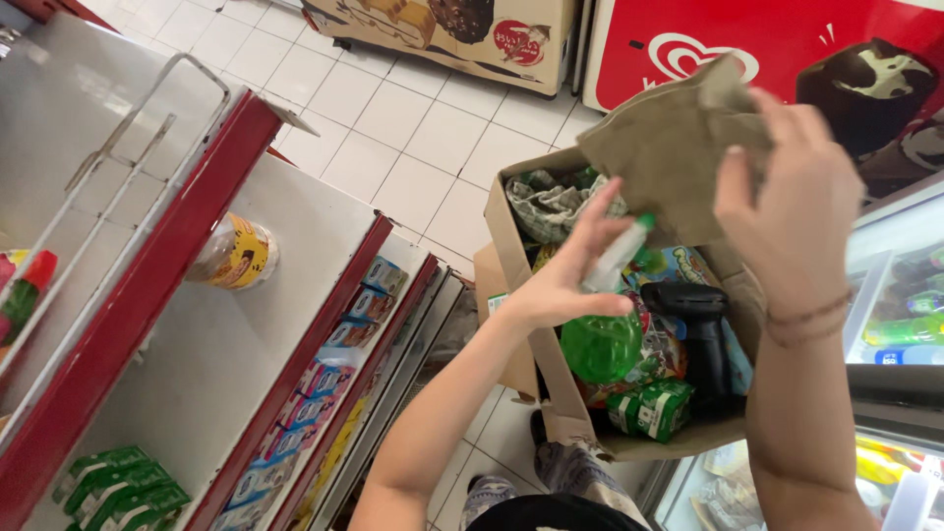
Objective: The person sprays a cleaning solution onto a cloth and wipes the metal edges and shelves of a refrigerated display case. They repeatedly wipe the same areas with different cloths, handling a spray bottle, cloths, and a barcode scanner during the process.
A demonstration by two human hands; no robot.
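Left hand grips the neck of a green spray bottle above the cardboard box. Right hand clutches a brown cloth over the box.

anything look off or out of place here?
One thing: a jar with a yellow label lies tipped on its side, alone on the white shelf, while the green cartons are lined up. The left hand holds a green spray bottle, the right hand a tan cloth.
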